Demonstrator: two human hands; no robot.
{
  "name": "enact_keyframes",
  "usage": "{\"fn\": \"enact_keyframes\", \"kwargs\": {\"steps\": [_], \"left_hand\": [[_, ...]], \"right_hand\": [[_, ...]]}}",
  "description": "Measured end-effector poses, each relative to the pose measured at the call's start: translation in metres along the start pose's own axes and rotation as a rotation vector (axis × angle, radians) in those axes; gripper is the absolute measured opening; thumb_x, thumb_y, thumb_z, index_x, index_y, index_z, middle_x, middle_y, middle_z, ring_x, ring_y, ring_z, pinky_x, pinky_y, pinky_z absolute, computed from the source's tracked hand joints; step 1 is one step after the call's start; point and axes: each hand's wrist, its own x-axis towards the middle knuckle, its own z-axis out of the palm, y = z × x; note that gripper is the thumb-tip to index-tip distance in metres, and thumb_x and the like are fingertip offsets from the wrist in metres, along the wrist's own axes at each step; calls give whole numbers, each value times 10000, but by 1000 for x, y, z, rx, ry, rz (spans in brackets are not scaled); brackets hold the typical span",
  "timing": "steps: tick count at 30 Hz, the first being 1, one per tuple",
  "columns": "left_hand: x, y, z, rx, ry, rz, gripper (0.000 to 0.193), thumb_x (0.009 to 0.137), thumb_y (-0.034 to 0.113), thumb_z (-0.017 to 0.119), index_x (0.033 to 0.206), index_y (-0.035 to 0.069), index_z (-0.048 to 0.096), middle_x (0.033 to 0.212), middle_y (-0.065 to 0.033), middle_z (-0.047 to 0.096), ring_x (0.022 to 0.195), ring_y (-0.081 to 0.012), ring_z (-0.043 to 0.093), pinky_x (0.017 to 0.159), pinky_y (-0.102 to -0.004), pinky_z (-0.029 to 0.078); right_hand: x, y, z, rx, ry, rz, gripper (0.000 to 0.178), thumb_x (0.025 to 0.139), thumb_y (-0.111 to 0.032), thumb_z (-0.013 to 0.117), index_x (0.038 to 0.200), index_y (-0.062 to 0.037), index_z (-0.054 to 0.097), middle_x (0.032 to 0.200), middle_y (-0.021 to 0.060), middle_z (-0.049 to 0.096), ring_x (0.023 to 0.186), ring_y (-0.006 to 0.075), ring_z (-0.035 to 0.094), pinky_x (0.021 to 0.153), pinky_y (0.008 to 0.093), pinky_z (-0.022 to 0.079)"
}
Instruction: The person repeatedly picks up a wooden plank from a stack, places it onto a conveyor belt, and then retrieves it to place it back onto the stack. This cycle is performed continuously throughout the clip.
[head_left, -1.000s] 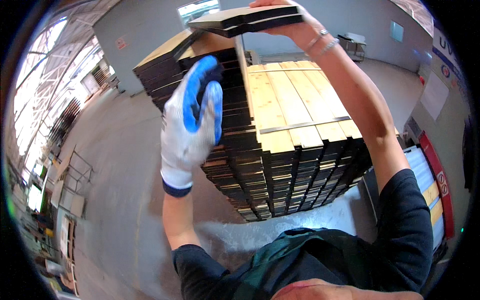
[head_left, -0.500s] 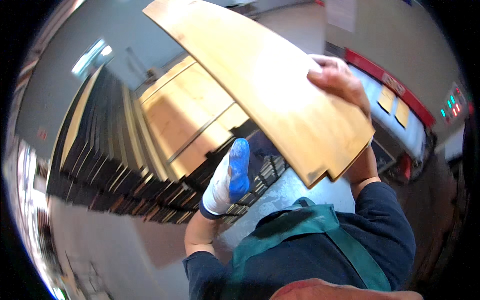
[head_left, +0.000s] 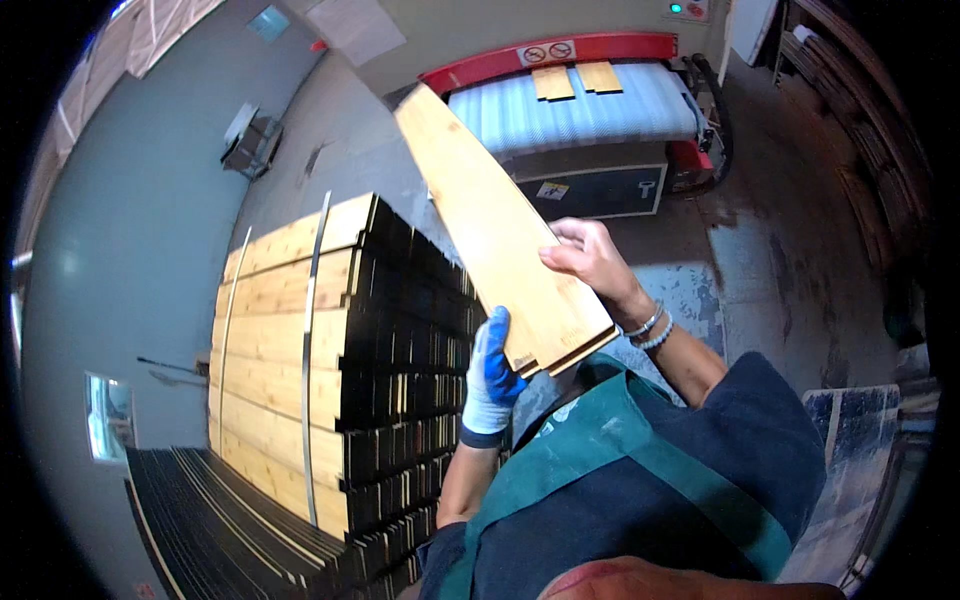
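Observation:
I hold long, pale wooden floorboards (head_left: 500, 225) in front of my body, tilted away toward the far left. A second edge under the top one looks like another board stacked beneath it. My right hand (head_left: 592, 262), bare with bead bracelets at the wrist, grips the right edge, thumb on top. Against the near left corner is my left hand (head_left: 492, 375), in a white glove with blue coating. Its thumb lies along the edge, and its other fingers are partly hidden.
On my left stands a strapped stack of floorboards (head_left: 265, 340), with dark-edged boards (head_left: 215, 525) on end nearer me. Ahead, a red-framed machine has a pale conveyor belt (head_left: 580, 120) carrying two short wood pieces (head_left: 553, 84). More long boards (head_left: 850, 100) lie at far right.
My view has turned right, toward the conveyor machine. My left hand, apart from the boards before, has come to their near left corner. My right hand still grips them.

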Motion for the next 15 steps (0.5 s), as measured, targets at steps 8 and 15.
{"fn": "enact_keyframes", "kwargs": {"steps": [8,15], "left_hand": [[87,-98,-94,760,-215,480,716,806,54,755,1427,14,399,1275,-205,547,1166,-338,571,984,-390,467],[98,-109,-71,896,-343,332,466,1010,260,498,1403,23,418,1386,-133,504,1195,-225,560,983,-343,484]], "right_hand": [[-21,70,-43,258,255,157,378,853,-120,640,1120,140,576,981,171,679,846,155,661,748,252,523],[-10,138,-61,494,220,285,393,893,-153,656,1168,103,540,1041,145,660,891,174,664,786,284,548]]}}
